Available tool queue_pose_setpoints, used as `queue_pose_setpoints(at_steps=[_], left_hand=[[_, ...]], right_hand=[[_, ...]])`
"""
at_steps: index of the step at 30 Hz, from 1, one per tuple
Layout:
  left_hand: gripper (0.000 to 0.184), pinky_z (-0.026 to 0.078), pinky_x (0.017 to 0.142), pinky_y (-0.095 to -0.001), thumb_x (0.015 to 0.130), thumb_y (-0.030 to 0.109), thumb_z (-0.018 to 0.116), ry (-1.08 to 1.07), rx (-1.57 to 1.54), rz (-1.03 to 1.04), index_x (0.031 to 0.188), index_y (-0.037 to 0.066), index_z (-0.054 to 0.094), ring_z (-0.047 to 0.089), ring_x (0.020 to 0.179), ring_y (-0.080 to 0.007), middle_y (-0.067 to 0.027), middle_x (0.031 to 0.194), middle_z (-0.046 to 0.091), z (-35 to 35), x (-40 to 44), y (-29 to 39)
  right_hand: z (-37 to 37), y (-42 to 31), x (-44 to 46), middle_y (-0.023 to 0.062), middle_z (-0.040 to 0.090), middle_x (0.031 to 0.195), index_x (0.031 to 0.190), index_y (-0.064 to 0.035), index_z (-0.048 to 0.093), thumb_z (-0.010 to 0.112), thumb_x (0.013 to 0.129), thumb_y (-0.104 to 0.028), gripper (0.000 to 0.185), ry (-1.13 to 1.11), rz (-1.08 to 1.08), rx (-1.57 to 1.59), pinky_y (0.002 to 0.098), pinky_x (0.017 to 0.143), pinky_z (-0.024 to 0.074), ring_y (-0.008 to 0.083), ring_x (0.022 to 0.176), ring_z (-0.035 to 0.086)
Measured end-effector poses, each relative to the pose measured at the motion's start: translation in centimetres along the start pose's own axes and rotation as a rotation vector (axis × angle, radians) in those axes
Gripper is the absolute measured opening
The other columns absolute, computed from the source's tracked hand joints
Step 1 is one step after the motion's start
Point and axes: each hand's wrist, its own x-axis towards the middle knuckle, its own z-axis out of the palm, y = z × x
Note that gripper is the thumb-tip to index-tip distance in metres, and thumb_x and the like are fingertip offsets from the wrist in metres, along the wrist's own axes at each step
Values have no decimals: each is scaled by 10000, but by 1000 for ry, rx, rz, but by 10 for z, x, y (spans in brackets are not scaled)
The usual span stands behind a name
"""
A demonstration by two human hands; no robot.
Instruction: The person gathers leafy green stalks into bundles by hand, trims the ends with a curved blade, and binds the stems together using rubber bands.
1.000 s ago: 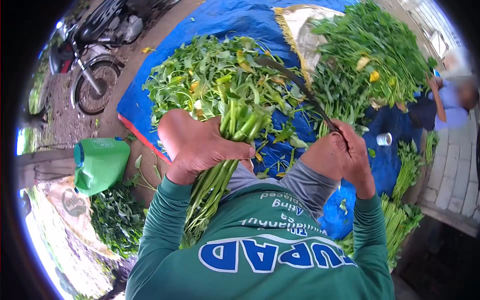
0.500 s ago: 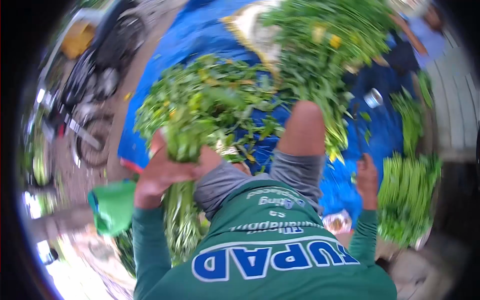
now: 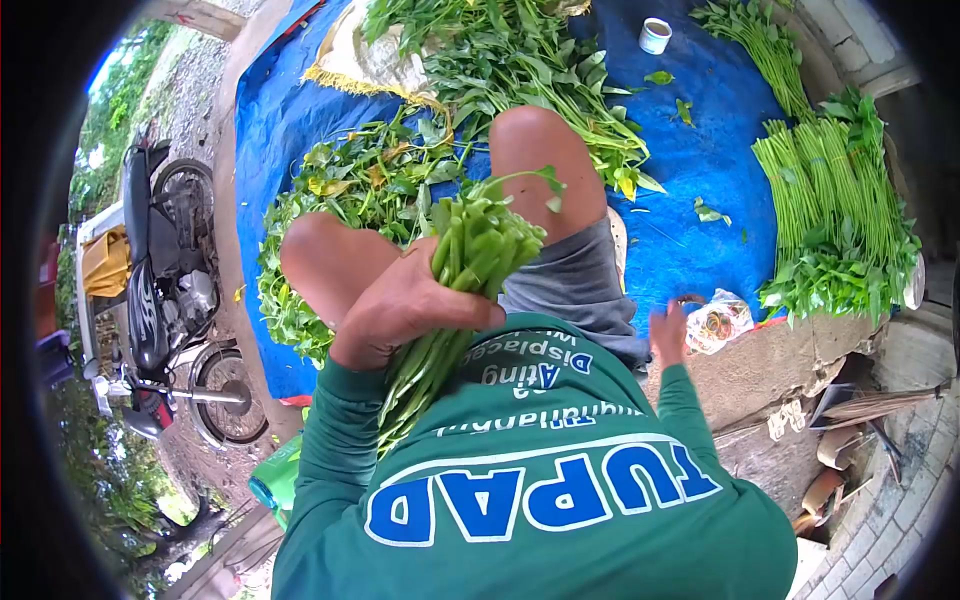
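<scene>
- Gripping a bundle of green stems (image 3: 490, 250), the left hand (image 3: 400, 305) is closed around it, thumb across the front. The bundle is held before the body, left of the middle.
- Its long axis slants: the blunt stem ends point forward and to the right, and the other end runs back toward the chest and the left sleeve (image 3: 340, 450).
- Well apart from the bundle, to its right, the right hand (image 3: 668, 335) is low beside the hip. Just right of its fingers lies a clear plastic bag (image 3: 722, 322) of small coloured rings, perhaps rubber bands. The right hand is far nearer this bag than the left.
- Right fingers are blurred: I cannot tell whether they are open, closed or holding something, or whether they touch the bag. A dark curved thing (image 3: 690, 299) beside them is hard to make out.
- Most left fingers are hidden behind the stems; the bundle's rear end is partly hidden by the sleeve.
- Around the knees, loose leafy stems (image 3: 390, 165) spread over a blue sheet (image 3: 700, 250). Neat bunches (image 3: 825, 190) lie at the right, and a white cup (image 3: 655, 37) is farther forward.
- At the left is a motorbike (image 3: 150, 310); a green jug (image 3: 280, 475) is partly covered by the sleeve.
</scene>
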Motion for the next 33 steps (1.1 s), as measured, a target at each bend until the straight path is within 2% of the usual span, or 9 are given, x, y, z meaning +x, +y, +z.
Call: queue_pose_setpoints(at_steps=[1,4,5,11,13,20,25,29,33], left_hand=[[487,506,870,-335,771,146,880,-13,70,28,1212,25,714,642,941,-153,-20,1016,691,4,1,6],[516,492,901,-338,755,140,891,-60,68,-3,1226,29,712,619,976,-145,-11,1039,698,8,2,9],[519,494,900,-340,752,141,894,-71,77,-6,1224,31,712,619,973,-145,-13,1040,699,9,3,11],[464,489,860,-319,736,70,881,-51,32,-8,1162,31,702,628,952,-130,-6,1024,695,3,-5,15],[287,479,760,-316,712,42,858,29,-72,38,952,33,700,633,818,-131,-4,864,687,9,-12,22],[563,497,929,-323,784,76,867,183,-200,159,1316,12,694,634,1028,-144,-23,1103,701,-33,-39,-1],[453,520,842,-329,824,73,827,319,-170,175,1255,19,699,638,949,-135,-22,1019,692,-57,-27,-20],[465,520,874,-306,822,31,833,227,-256,121,1264,11,689,646,999,-117,-29,1053,701,-48,-10,-27],[491,503,868,-282,823,90,849,186,-260,171,1280,18,683,638,997,-107,-11,1059,694,-46,-2,-25]], right_hand=[[-23,-28,50,246,777,1108,1279,39,722,765,957,-225,419,-25,-114,-143,467,891,591,405,1002,748],[-215,-261,100,-25,713,899,1222,-24,782,735,1051,-179,235,-162,-146,859,229,604,405,24,734,539],[-252,-316,94,25,773,1043,1199,-10,790,751,1025,-119,209,-317,-239,1118,297,725,541,91,839,657],[-268,-431,133,27,774,955,1176,11,772,738,1053,-113,178,-795,-1181,666,272,754,551,82,852,682],[-285,-442,144,37,781,962,1118,15,780,750,1036,-75,126,-870,-1203,596,286,805,576,107,884,709],[-236,-457,235,111,756,1302,1361,-10,730,730,1032,-120,347,-421,-841,1051,335,958,589,160,1096,722],[-231,-514,129,199,625,1504,1402,-60,733,822,908,-192,520,-856,-834,874,496,1196,460,328,1401,593],[-250,-513,107,188,612,1500,1304,-120,770,824,847,-154,461,-600,-1515,521,520,1154,495,414,1374,587],[-250,-511,109,171,617,1416,1191,-149,783,838,851,-179,346,-338,-1678,234,513,1123,515,423,1344,593]])
